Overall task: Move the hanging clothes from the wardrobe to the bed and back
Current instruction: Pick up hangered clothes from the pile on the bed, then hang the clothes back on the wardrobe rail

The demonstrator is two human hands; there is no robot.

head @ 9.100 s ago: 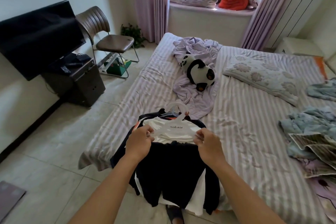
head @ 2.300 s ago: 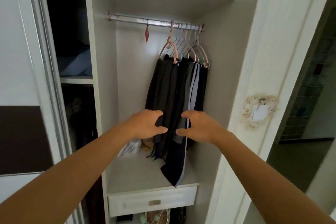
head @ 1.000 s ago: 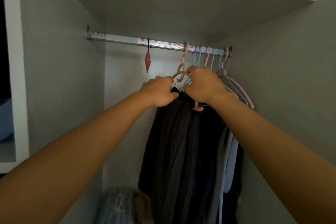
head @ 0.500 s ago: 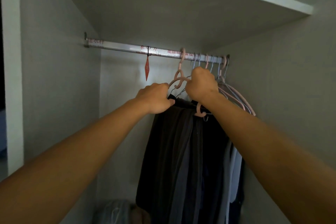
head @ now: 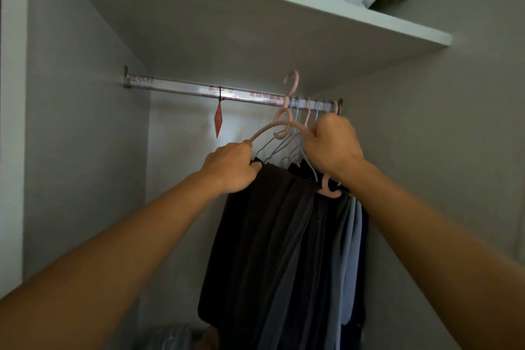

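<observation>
Just below the wardrobe rail (head: pixel 176 89), the left hand (head: pixel 231 166) grips the pink hanger (head: pixel 285 125), whose hook stands above the rail. The right hand (head: pixel 332 146) seems curled round the neighbouring hangers' necks. Dark clothes (head: pixel 284 250) hang beneath both hands.

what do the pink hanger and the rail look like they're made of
Pink hanger: likely matte plastic, given its thick, smooth moulded curves and even colour. Rail: probably shiny metal, as it glints, though a printed film may cover it.
</observation>
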